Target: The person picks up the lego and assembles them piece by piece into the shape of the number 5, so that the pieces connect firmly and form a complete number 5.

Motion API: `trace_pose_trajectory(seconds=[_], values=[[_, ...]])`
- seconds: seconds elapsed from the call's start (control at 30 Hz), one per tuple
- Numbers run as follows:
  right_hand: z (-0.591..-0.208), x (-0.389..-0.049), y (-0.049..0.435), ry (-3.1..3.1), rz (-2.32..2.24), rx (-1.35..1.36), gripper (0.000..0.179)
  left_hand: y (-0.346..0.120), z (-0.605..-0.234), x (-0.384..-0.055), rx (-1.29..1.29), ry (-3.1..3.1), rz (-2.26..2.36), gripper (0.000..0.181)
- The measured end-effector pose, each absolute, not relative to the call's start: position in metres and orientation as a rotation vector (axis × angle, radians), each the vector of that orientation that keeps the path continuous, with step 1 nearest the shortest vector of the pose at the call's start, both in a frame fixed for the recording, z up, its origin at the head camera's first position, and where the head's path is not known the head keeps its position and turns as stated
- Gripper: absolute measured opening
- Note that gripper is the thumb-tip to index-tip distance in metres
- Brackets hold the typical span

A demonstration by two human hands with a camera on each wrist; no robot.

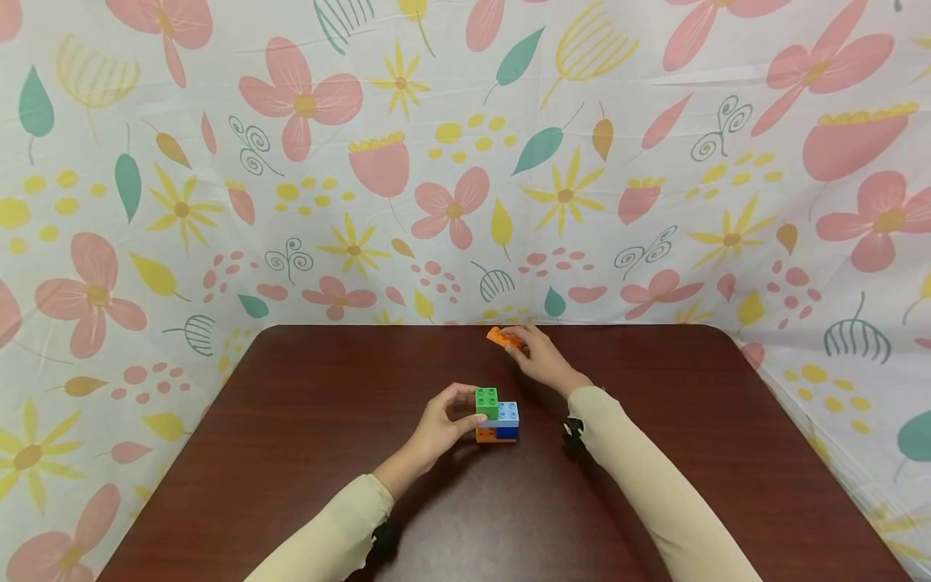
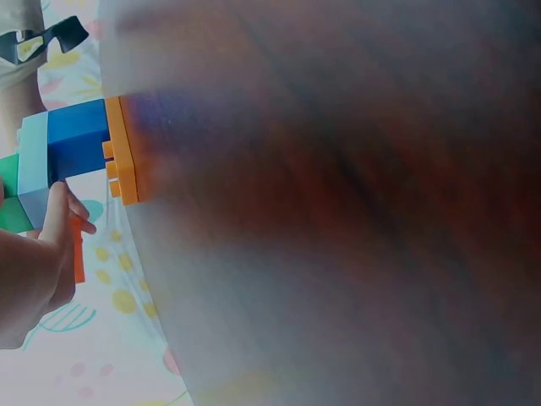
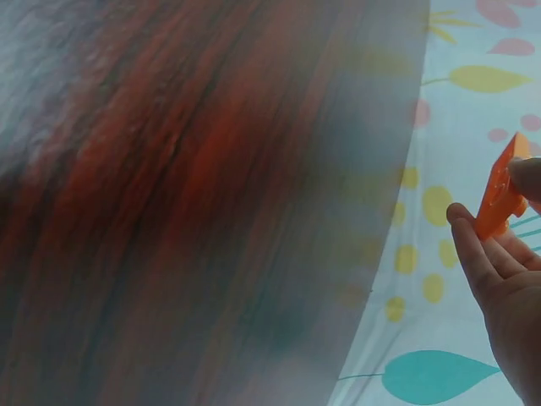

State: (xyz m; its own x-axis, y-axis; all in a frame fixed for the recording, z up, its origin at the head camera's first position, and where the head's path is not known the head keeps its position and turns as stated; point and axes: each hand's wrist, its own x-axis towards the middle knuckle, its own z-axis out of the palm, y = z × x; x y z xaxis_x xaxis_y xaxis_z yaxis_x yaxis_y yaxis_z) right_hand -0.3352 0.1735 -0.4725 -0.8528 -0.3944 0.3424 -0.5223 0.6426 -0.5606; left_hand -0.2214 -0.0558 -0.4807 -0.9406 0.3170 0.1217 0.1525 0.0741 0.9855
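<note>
Glossy dark wood-grain table (image 1: 327,380) under the toy-brick stack (image 1: 507,432), flower-print cloth (image 1: 451,121) beyond it. Cut off in left wrist view: green top brick (image 1: 486,404); partly hidden by right hand (image 1: 541,356), beyond the stack: orange studded brick (image 1: 498,335). Counted: four stacked bricks, pinched near the top by left hand (image 1: 440,416); one loose, pinched by right

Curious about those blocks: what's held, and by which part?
In the head view, the left hand holds the block stack by its upper left side; the right hand pinches an orange piece by its right end.
</note>
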Motion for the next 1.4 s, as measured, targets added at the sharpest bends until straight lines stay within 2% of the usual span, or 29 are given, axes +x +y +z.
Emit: trace_pose_trajectory(seconds=[1.07,1.4], values=[[-0.458,-0.305,0.193,-2.585,0.942,0.852,0.038,-0.055,-0.479,-0.220,0.468,2.223,1.999,0.037],[-0.455,-0.294,0.196,-2.562,0.920,0.896,0.037,-0.056,-0.449,-0.203,0.494,2.249,1.971,0.033]])
